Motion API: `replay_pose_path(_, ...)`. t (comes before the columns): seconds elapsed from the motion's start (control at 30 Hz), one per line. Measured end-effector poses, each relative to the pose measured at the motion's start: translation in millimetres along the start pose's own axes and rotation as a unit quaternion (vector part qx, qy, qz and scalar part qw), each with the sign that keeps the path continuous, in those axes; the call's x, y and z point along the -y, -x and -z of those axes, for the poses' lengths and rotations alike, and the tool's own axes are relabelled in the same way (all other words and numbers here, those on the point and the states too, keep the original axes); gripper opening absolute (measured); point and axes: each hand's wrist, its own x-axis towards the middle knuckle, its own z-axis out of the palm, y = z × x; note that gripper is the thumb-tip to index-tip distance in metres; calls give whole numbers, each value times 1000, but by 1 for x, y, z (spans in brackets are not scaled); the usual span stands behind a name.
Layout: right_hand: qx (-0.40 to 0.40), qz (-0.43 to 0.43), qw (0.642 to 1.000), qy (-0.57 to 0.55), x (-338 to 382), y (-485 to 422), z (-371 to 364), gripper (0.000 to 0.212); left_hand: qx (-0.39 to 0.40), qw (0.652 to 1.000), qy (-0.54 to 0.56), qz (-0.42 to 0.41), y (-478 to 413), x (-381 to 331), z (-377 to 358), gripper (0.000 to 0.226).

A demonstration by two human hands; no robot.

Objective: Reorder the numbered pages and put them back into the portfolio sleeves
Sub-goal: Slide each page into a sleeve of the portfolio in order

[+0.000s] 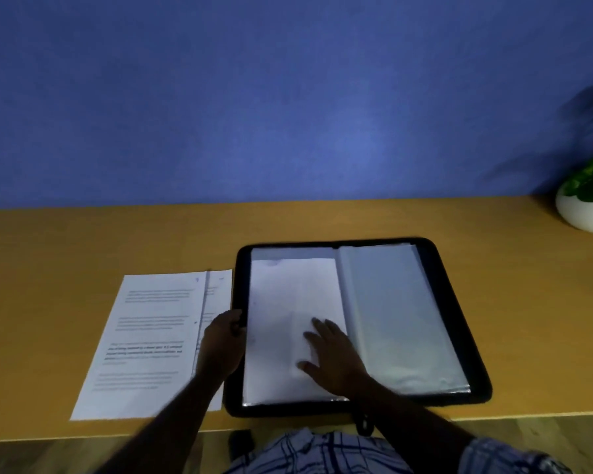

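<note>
The portfolio point(445, 302) was laid open on the table point(83, 241), directly in front of the person. Its left sleeve point(288, 295) was filled by a white sheet, and the right sleeve point(397, 319) looked empty. The left hand point(221, 340) was curled over the portfolio's left edge, apparently steadying it. The right hand point(332, 354) was pressed flat on the sheet with fingers spread.

The step in hand was judged to be seating or smoothing a page in the left sleeve. Some of the task was judged to remain, since loose pages point(148, 336) were overlapped on the table just left of the portfolio, partly under the left forearm. For the next move, the next number in order would have to be found among those pages. The chosen sheet would then have to be slid squarely into an open sleeve while the portfolio was held still.

Printed paragraphs were seen on the loose pages, and small handwritten marks near their top corners, but none could be read through the blur. No brand or label was made out.
</note>
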Motion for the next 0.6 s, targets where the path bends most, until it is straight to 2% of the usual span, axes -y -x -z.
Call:
replay_pose_path(0.07, -14, -38, 999, 19, 9, -10, -7, 75, 47, 992, -57, -101, -2, 9, 3, 50)
replay_pose_path(0.1, -30, -51, 998, 22, 15, -18, -8, 69, 70, 981, -91, -154, -5, 14, 4, 54)
replay_pose_path(0.23, -71, -67, 995, 5, 41, -58, 8, 73, 150, 903, -242, -322, -19, 34, 1, 63)
replay_pose_path(0.33, -67, -56, 996, 16, 52, -94, 17, 69, 189, 856, -312, -367, -25, 41, 1, 62)
replay_pose_path(0.43, -69, -54, 996, 28, 59, -127, 21, 73, 182, 835, -331, -401, -28, 42, 5, 62)
replay_pose_path(0.53, -69, -55, 995, 55, 65, -143, 19, 72, 152, 833, -302, -439, -31, 44, 14, 61)
replay_pose_path(0.6, -73, -66, 993, 65, 70, -146, 12, 75, 131, 853, -254, -437, -36, 52, 29, 58)
